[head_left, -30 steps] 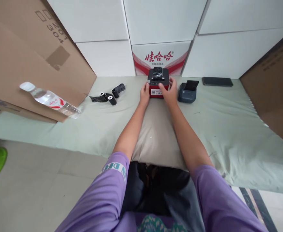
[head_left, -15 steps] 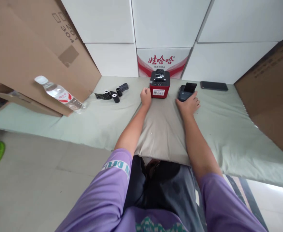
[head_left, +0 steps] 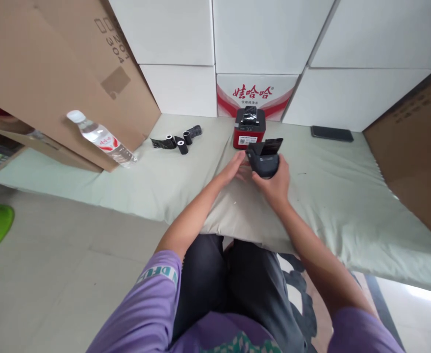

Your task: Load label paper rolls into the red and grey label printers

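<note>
My right hand [head_left: 277, 185] grips a small dark portable printer [head_left: 266, 165], lifted in front of the red printer, its thin black flap standing up at the top. Fingers stretched out, my left hand [head_left: 234, 166] is at the left side of the portable printer; whether it touches cannot be made out. Just behind stands a red and black receipt printer [head_left: 245, 135] with a white label on its front and a strip of shiny black material on top. Small black rolls [head_left: 182, 146], some with white cores, lie to the left on the cloth.
A clear water bottle [head_left: 103, 139] leans against a large cardboard box [head_left: 71, 73] at left. White boxes [head_left: 259, 39] are stacked along the back. A black phone [head_left: 332, 133] lies at right, near another cardboard box [head_left: 414, 147]. Pale green cloth [head_left: 145, 191] covers the surface.
My right hand has brought the portable printer leftward and nearer to me, off the cloth. My left hand has left the red printer's side and opened beside the portable printer.
</note>
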Demonstrator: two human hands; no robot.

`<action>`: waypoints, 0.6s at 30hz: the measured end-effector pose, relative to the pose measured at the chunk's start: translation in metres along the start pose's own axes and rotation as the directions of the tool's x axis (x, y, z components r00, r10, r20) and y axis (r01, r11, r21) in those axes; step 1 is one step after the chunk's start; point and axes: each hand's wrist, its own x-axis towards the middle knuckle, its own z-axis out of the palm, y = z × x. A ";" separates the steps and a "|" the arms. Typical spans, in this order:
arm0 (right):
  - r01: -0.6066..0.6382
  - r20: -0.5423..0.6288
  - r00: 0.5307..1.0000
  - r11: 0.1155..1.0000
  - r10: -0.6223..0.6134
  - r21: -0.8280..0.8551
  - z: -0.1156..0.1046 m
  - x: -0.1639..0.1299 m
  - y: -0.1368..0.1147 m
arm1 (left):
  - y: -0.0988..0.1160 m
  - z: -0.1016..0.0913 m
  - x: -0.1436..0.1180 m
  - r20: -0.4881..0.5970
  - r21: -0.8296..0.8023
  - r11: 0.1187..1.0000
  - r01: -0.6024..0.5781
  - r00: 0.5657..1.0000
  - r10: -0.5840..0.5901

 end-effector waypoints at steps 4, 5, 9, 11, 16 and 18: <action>0.060 0.074 0.995 0.997 -0.063 0.045 0.031 -0.009 -0.016 | 0.008 -0.012 0.002 0.006 -0.147 0.989 0.007 1.000 -0.006; 0.066 0.083 0.994 0.997 -0.070 0.046 0.037 -0.008 -0.015 | 0.008 -0.019 0.004 0.024 -0.161 0.987 0.019 1.000 -0.015; 0.055 0.143 0.987 0.991 -0.072 0.124 0.045 -0.004 -0.003 | 0.008 -0.045 0.010 0.162 -0.147 0.982 0.117 0.982 -0.093; 0.066 0.202 0.974 0.980 -0.105 0.188 0.041 -0.002 0.003 | 0.012 -0.052 0.010 0.213 -0.085 0.980 0.180 0.964 -0.159; 0.077 0.291 0.949 0.985 -0.120 0.156 0.030 0.003 0.010 | 0.022 -0.061 0.004 0.241 0.107 0.962 0.252 0.932 -0.271; 0.106 0.327 0.934 0.986 -0.143 0.128 0.028 0.005 0.011 | 0.024 -0.066 0.002 0.258 0.184 0.946 0.266 0.916 -0.308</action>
